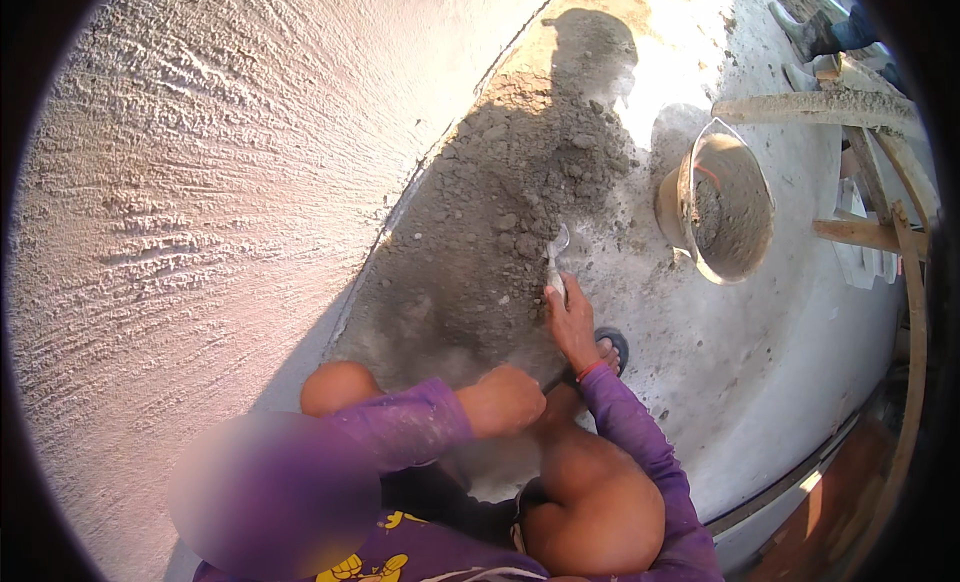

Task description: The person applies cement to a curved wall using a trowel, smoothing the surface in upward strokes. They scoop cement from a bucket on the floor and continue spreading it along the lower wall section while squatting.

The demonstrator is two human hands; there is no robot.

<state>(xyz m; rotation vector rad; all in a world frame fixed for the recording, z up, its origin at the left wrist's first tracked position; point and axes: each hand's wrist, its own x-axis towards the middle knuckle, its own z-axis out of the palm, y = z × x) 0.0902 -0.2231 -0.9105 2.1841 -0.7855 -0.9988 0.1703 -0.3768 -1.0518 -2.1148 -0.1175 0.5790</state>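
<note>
My right hand (572, 322) is closed around the pale handle of a trowel (556, 260). The tool's curved metal neck shows beyond my fingers, and I cannot make out its blade against the rubble. In front of it spreads a heap of grey, crumbly mortar (560, 172), with loose clumps and dust along the wall's foot. My left hand (505, 400) is curled into a fist between my knees, and whatever its fingers may hold is hidden. To the right of the heap stands a mortar-caked bucket (722, 207), its handle raised and some grey mix inside.
A rough plastered wall (200, 182) rises on the left. Wooden planks (815, 107) and boards lie at the right beyond the bucket. At the far right another person's boot and trouser leg (825, 34) show. My sandalled foot (610, 350) rests on the concrete floor (740, 382).
</note>
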